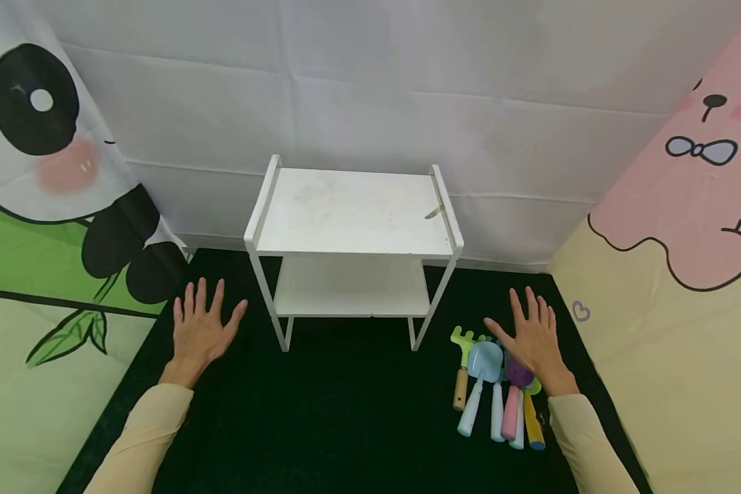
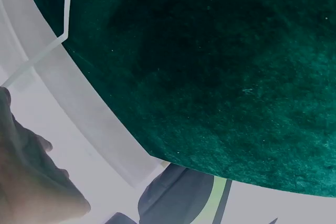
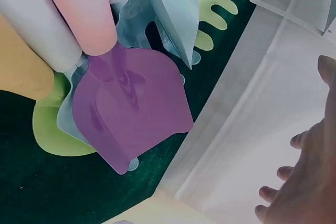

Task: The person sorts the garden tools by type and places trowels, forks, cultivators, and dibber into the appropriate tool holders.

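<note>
My left hand (image 1: 199, 329) is held with fingers spread over the dark green surface, left of a small white two-tier shelf (image 1: 352, 213); it holds nothing. On the right, my right hand (image 1: 534, 343) hovers with spread fingers above a cluster of toy garden tools, also holding nothing. The cluster has a green rake (image 1: 464, 343) with a wooden-looking handle, a light blue shovel (image 1: 485, 362), and a purple shovel (image 3: 134, 98) with a pink handle. A green tool (image 3: 52, 124) with a yellow handle lies partly beneath the others. Some overlapping tool heads are hidden.
The dark green cloth (image 1: 346, 418) covers the floor. Behind the shelf hangs a white sheet (image 1: 370, 89). A panda-print panel (image 1: 68, 254) borders the left side, and a panel with a pink animal (image 1: 685, 226) borders the right.
</note>
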Demonstrator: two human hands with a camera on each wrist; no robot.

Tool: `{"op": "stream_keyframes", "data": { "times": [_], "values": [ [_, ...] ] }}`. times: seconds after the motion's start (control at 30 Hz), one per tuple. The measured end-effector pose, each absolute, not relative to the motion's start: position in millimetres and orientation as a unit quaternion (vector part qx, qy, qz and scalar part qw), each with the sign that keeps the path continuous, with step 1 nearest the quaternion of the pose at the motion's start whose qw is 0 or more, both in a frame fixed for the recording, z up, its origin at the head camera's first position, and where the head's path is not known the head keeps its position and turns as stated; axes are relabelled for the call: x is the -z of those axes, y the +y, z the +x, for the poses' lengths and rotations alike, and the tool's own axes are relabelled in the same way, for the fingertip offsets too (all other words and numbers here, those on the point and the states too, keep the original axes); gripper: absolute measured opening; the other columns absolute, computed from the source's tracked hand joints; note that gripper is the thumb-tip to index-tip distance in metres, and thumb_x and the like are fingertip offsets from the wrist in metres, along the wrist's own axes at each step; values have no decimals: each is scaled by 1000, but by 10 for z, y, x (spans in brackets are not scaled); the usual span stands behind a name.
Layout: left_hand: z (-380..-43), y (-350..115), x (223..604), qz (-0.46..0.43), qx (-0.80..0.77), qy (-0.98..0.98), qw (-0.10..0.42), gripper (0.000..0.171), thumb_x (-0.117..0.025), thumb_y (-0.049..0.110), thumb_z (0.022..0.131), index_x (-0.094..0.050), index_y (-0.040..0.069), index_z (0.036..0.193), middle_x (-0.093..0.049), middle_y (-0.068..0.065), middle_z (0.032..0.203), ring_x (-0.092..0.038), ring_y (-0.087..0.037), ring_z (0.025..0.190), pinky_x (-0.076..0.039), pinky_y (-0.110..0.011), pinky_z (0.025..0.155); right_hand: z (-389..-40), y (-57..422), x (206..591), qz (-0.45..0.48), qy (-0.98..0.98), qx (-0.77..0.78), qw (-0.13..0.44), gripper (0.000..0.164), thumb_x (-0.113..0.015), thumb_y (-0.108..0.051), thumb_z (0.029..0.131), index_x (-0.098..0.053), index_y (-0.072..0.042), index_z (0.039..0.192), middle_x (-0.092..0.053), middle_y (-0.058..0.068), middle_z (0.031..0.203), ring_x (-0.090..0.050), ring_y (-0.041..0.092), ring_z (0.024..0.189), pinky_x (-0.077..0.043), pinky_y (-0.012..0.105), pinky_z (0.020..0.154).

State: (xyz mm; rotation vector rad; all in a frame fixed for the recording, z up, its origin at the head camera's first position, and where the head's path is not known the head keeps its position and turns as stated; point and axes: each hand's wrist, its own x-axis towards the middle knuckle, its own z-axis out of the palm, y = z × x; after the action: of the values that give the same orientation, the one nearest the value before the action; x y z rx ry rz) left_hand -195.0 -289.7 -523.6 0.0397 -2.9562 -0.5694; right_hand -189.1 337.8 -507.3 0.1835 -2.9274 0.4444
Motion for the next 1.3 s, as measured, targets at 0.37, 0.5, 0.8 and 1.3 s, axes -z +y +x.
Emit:
{"op": "stream_keyframes", "data": {
  "times": [0.37,0.5,0.8,1.3],
  "values": [
    [-1948,-2827,5088,17,225,-963,145,71,-43,46,108,-30,-4,156,-24,-37,158,-18,-58,145,-11,-71,118,-1791,3429,5091,91,-962,-195,168,75,-70,-24,97,-33,5,155,-27,38,156,-26,60,141,-18,72,115],
    [-1944,-2760,4972,20,258,-948,186,62,-45,40,109,-39,-6,151,-36,-35,152,-31,-56,139,-23,-71,114,-1727,3447,5073,75,-955,-229,174,68,-69,-19,98,-36,6,153,-33,37,152,-32,58,138,-26,74,111],
    [-1924,-2632,4806,16,325,-919,223,53,-46,36,110,-51,-4,143,-47,-31,146,-43,-51,131,-34,-68,108,-1572,3471,5034,30,-953,-268,134,63,-64,-21,102,-35,6,152,-36,38,149,-41,57,132,-37,73,104],
    [-1831,-2399,4660,-6,447,-852,274,41,-50,27,110,-59,-3,136,-60,-23,129,-56,-38,119,-42,-57,102,-1272,3512,5060,17,-948,-292,127,53,-64,-15,102,-43,10,144,-51,34,133,-59,49,110,-53,64,88]
  ]
}}
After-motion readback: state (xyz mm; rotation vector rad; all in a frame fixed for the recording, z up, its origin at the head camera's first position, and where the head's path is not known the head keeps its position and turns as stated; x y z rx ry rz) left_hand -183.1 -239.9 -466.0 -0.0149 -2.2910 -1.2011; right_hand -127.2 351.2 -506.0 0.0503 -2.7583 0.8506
